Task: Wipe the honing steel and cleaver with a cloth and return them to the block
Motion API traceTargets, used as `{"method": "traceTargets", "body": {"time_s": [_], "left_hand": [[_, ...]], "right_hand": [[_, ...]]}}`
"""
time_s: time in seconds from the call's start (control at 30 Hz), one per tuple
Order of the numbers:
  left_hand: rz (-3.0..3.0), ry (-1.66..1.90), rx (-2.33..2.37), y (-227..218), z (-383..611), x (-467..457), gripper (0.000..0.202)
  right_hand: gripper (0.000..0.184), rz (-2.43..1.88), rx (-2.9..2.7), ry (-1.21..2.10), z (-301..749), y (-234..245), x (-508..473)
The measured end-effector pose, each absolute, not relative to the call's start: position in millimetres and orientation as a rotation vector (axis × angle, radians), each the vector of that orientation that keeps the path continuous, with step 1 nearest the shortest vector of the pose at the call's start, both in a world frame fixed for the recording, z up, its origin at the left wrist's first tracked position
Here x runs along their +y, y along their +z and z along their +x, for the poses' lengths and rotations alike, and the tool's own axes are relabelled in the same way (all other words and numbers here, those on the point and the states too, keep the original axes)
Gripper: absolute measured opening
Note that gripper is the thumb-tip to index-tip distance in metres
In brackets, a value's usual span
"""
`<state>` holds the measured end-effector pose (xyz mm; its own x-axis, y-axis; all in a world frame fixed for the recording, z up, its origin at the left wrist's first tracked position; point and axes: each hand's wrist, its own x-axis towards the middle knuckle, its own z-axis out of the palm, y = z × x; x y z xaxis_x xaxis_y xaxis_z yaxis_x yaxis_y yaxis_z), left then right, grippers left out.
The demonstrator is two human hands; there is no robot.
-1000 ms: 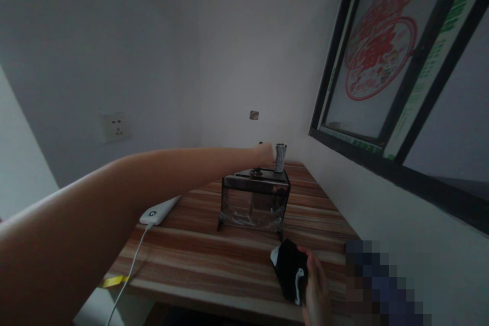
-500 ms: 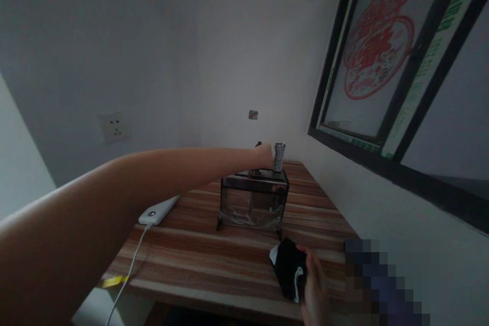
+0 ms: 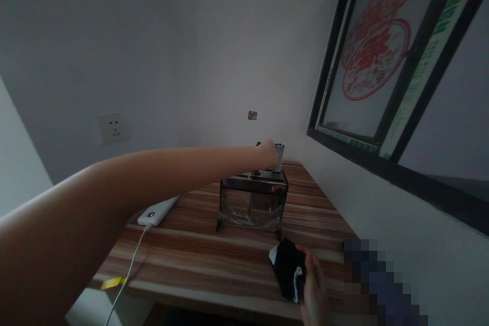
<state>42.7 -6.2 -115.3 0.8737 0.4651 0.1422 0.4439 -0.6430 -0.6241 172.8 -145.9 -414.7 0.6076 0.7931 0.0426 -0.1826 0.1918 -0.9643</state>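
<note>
Biggest first: the striped desk [image 3: 191,249]. Job on it looks midway, I'd guess; can't tell what's finished or left. Then the box [image 3: 250,209], toward the far edge: black frame, see-through front, crinkly lower down. Smaller: a black item [image 3: 286,267] with a pale corner and white squiggle, near the front edge, held in the right hand [image 3: 314,288]. Smallest: a silvery tube [image 3: 280,157], upright, seemingly on the box; left hand [image 3: 268,155] curled there, can't tell if that grip's got it.
</note>
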Motion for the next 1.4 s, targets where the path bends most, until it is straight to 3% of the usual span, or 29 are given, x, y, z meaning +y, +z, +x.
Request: {"method": "traceTargets", "body": {"time_s": [0.27, 0.47, 0.6, 0.7, 0.8, 0.93, 1.1, 1.23, 1.4], "left_hand": [[-2.404, -0.046, -0.445, -95, 28, -70, 0.015], [-3.013, -0.402, -0.26, -166, -9, -107, 0.015], [-3.265, -0.534, -0.914, -251, -31, -102, 0.018], [-3.324, -0.9, -1.45, -305, -42, -98, 0.03], [-3.478, -1.31, -1.559, -337, -48, -102, 0.038], [-3.27, -1.512, -1.828, -358, -54, -109, 0.041], [-3.043, -1.807, -1.921, -373, -61, -109, 0.021], [-2.887, -2.118, -1.871, -382, -64, -105, 0.015], [-2.877, -2.168, -1.877, -390, -64, -102, 0.014]], "right_hand": [[0.05, -1.169, -0.631, 0.738, 172, -416, -146], [0.048, -1.106, -0.589, 0.836, 169, -409, -146], [0.049, -1.079, -0.576, 0.95, 161, -399, -151], [0.048, -1.041, -0.581, 1.079, 144, -389, -156], [0.047, -0.973, -0.647, 1.194, 122, -379, -157], [0.046, -0.953, -0.8, 1.232, 101, -370, -153], [0.04, -1.015, -0.959, 1.3, 93, -373, -153], [0.045, -1.029, -0.999, 1.33, 93, -374, -156], [0.052, -1.002, -1.088, 1.326, 98, -374, -161]]}}
